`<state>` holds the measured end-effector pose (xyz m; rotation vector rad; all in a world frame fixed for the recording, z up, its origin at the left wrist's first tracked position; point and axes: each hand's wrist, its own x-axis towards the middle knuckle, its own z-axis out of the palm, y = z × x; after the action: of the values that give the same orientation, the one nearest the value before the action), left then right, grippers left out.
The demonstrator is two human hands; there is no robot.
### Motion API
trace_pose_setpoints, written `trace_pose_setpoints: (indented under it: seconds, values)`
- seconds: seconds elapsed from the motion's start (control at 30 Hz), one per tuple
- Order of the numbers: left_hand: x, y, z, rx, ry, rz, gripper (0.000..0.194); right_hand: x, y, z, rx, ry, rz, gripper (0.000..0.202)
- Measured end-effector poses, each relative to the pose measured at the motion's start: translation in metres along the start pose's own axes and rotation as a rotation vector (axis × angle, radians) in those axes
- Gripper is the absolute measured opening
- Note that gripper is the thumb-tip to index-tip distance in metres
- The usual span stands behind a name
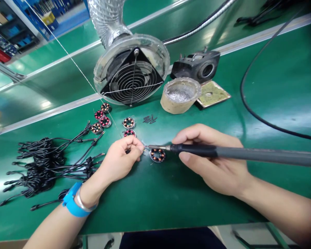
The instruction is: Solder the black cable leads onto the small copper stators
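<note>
My right hand (217, 166) is closed round the handle of a soldering iron (264, 155), whose metal tip points left. My left hand (123, 157), with a blue wrist strap, pinches a thin wire (144, 146) right at the iron's tip; its fingers hide most of the wire. Just under the tip, a small ring-shaped motor stator (157, 155) with copper windings lies on the green bench. Beyond my left fingers are a stator with copper windings (129, 122) and a red one (129, 133), the latter partly covered by the hand.
Black cables (38, 166) are heaped at the left. Several stators (105, 121) cluster behind them. A caged extractor fan (132, 83) stands at the back, near a pot of silvery material (180, 95), a sponge (214, 93), an iron stand (197, 65) and short black tubes (150, 119). A thin strand (67, 52) slants down from upper left.
</note>
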<state>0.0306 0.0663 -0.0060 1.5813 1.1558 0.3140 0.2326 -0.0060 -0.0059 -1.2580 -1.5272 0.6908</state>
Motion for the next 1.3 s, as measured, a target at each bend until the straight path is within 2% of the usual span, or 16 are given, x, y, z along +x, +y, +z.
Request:
trace_pose_setpoints:
  seconds: [0.3, 1.0, 1.13, 1.3]
  values:
    - [0.000, 0.000, 0.000, -0.010, -0.011, -0.010, 0.010, -0.006, -0.004, 0.003, -0.073, -0.025, -0.214, 0.021]
    - [0.000, 0.001, 0.000, -0.043, -0.014, -0.016, 0.010, -0.004, -0.008, -0.003, -0.107, 0.105, -0.233, 0.022]
    - [-0.002, 0.003, -0.001, -0.060, -0.059, -0.009, 0.015, 0.005, -0.007, 0.002, -0.176, -0.001, -0.189, 0.026]
    - [-0.004, 0.003, -0.004, -0.081, -0.133, 0.020, 0.018, 0.022, 0.004, 0.020, -0.159, -0.177, -0.277, 0.013]
